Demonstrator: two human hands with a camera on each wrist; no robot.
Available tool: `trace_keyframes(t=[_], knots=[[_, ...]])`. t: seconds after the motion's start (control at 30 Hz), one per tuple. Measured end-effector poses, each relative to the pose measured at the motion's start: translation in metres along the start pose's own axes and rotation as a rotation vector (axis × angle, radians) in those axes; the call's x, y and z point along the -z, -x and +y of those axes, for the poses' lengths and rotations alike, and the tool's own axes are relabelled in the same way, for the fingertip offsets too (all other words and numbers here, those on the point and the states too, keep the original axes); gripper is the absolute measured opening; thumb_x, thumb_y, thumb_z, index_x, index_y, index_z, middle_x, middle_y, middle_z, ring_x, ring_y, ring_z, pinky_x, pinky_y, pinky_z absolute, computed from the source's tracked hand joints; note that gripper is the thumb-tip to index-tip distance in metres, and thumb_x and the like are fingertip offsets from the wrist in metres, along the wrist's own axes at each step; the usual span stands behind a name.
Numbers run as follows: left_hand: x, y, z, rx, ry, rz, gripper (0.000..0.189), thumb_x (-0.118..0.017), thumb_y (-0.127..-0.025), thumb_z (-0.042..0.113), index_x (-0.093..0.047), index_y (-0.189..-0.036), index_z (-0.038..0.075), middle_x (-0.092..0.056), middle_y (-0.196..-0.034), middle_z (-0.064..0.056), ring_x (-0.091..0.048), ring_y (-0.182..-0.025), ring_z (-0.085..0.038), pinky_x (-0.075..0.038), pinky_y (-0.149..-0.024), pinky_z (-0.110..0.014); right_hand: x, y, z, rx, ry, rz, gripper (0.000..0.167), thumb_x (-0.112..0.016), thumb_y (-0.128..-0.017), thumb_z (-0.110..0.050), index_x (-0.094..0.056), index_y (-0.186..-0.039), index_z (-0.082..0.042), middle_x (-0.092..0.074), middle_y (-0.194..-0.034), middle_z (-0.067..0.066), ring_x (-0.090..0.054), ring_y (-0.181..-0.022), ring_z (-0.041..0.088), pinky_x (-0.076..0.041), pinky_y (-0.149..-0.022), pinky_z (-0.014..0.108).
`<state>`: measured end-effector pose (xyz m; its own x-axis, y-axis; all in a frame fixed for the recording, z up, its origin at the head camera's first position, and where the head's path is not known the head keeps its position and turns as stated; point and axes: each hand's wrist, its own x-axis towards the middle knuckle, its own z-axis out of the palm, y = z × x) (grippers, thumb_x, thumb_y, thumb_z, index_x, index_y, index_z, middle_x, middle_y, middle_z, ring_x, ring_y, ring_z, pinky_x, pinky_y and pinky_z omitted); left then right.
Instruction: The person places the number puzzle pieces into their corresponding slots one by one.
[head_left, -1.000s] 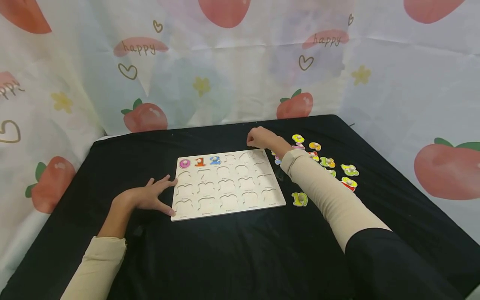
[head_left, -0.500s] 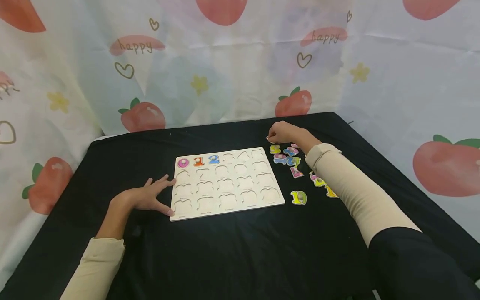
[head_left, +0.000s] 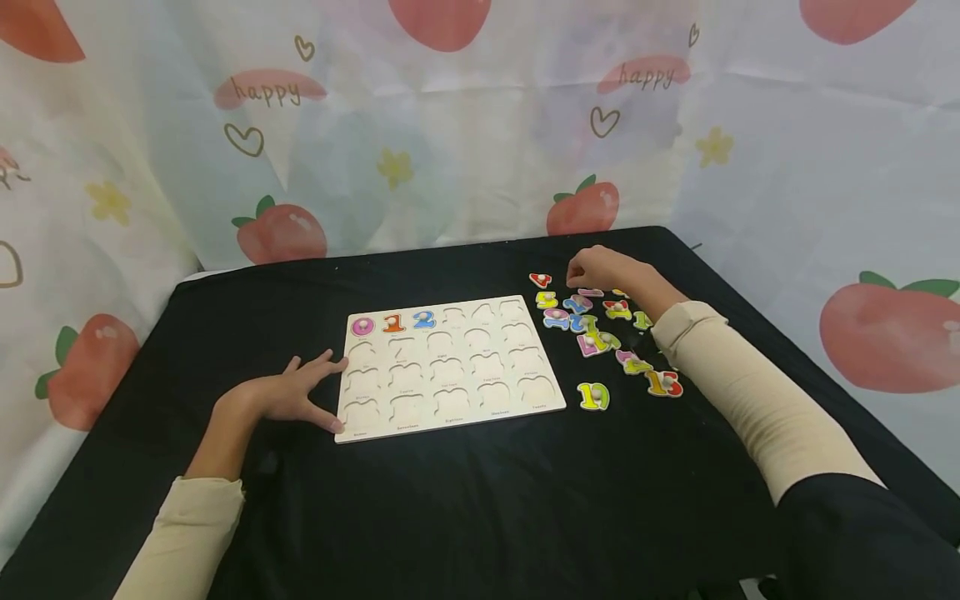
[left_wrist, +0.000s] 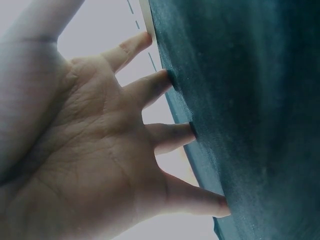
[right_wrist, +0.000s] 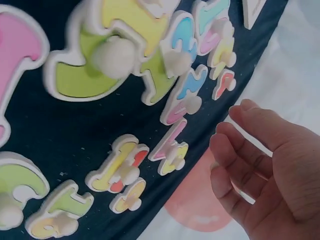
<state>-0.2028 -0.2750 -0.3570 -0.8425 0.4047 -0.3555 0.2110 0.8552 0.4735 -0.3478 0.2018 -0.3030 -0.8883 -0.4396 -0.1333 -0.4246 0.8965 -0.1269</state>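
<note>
A pale wooden number puzzle board (head_left: 427, 423) lies on the black cloth, mostly bare recesses. In its top row sit a pink 0 (head_left: 363, 326), an orange-red 1 (head_left: 393, 323) and a blue 2 (head_left: 424, 320). With fingers spread, my left hand (head_left: 277, 396) rests at the board's left edge, thumb at the near corner. Over the far side of the loose number pieces (right_wrist: 187, 95) hovers my right hand (head_left: 607, 271), its fingers loosely bent with nothing between them. A red 4 (head_left: 540, 280) lies left of that hand, near a yellow 5 (head_left: 546, 300).
Several knobbed pieces lie crowded right of the board, some overlapping. A yellow-and-green two-digit piece (head_left: 594, 397) lies apart near the board's right corner, an orange-and-red one (head_left: 664, 384) farther right. A fruit-printed curtain (head_left: 450, 150) hangs behind the table.
My right hand has moved right from beyond the board's far right corner to above the pieces. The red 4 and neighbouring pieces now show uncovered. My left hand stays at the board's edge.
</note>
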Motion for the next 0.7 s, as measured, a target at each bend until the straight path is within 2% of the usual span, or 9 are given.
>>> trace_keyframes(t=[0.1, 0.4, 0.57, 0.7], knots=[[0.0, 0.0, 0.001, -0.006, 0.009, 0.003, 0.109, -0.079, -0.068, 0.05, -0.02, -0.149, 0.006, -0.001, -0.152, -0.027, 0.009, -0.13, -0.058, -0.002, -0.094, -0.074, -0.003, 0.007, 0.002, -0.007, 0.001, 0.015, 0.018, -0.059, -0.093, -0.013, -0.067, -0.102, 0.0, -0.066, -0.093, 0.012, -0.057, -0.072, 0.021, -0.048, -0.071, 0.039], [0.001, 0.001, 0.002, -0.01, 0.005, 0.002, 0.11, -0.079, -0.068, 0.05, -0.02, -0.149, 0.005, -0.001, -0.152, -0.027, 0.009, -0.13, -0.058, -0.002, -0.094, -0.074, -0.004, 0.03, 0.001, -0.115, 0.018, 0.039, 0.02, -0.061, -0.093, -0.015, -0.066, -0.106, 0.0, -0.065, -0.096, 0.011, -0.059, -0.074, 0.021, -0.048, -0.072, 0.042], [0.0, 0.0, 0.002, -0.01, 0.0, -0.001, 0.11, -0.079, -0.068, 0.05, -0.019, -0.149, 0.006, -0.001, -0.152, -0.027, 0.008, -0.13, -0.058, -0.003, -0.094, -0.075, -0.005, 0.053, 0.01, -0.156, -0.044, 0.103, 0.02, -0.06, -0.093, -0.013, -0.066, -0.106, 0.001, -0.064, -0.098, 0.014, -0.059, -0.079, 0.024, -0.048, -0.073, 0.044], [-0.001, 0.002, 0.001, 0.006, -0.007, 0.0, 0.111, -0.079, -0.067, 0.052, -0.019, -0.149, 0.006, -0.001, -0.152, -0.027, 0.008, -0.13, -0.058, -0.004, -0.092, -0.076, -0.004, 0.068, 0.02, -0.203, -0.088, 0.12, 0.022, -0.059, -0.093, -0.012, -0.064, -0.109, 0.004, -0.062, -0.101, 0.018, -0.058, -0.085, 0.029, -0.047, -0.075, 0.047]])
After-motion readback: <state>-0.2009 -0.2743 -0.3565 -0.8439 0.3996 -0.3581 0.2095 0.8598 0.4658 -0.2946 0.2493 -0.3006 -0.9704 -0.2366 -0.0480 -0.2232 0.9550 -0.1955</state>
